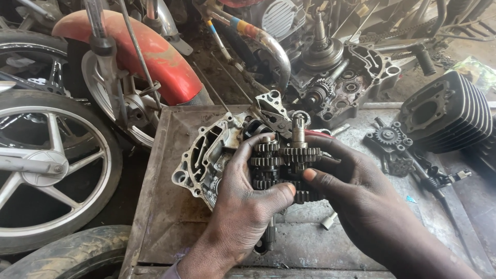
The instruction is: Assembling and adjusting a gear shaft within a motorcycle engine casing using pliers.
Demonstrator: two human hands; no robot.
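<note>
At the centre of the frame your two hands are clamped together on a dark, oily cluster of stacked steel gears on two shafts. Your left hand comes up from the bottom edge, fingers curled over the left stack and thumb pressed across the lower gears. Your right hand reaches in from the lower right, its thumb touching the lower gears beside your left thumb and its fingers wrapped behind the right stack. One pale shaft end sticks up above the right stack.

Just left of and behind the gears lies a grey cast-aluminium engine case half, touching your left fingers. It rests on a grimy, rust-brown sheet-metal surface filling the lower middle of the frame.

In the upper middle sits a second open crankcase with gears and a clutch shaft. At the right edge lies a dark finned engine cylinder, and between it and your hands a small black sprocket part. In the upper left is a red motorcycle mudguard, and at the left edge a silver spoked alloy wheel with a tyre.
</note>
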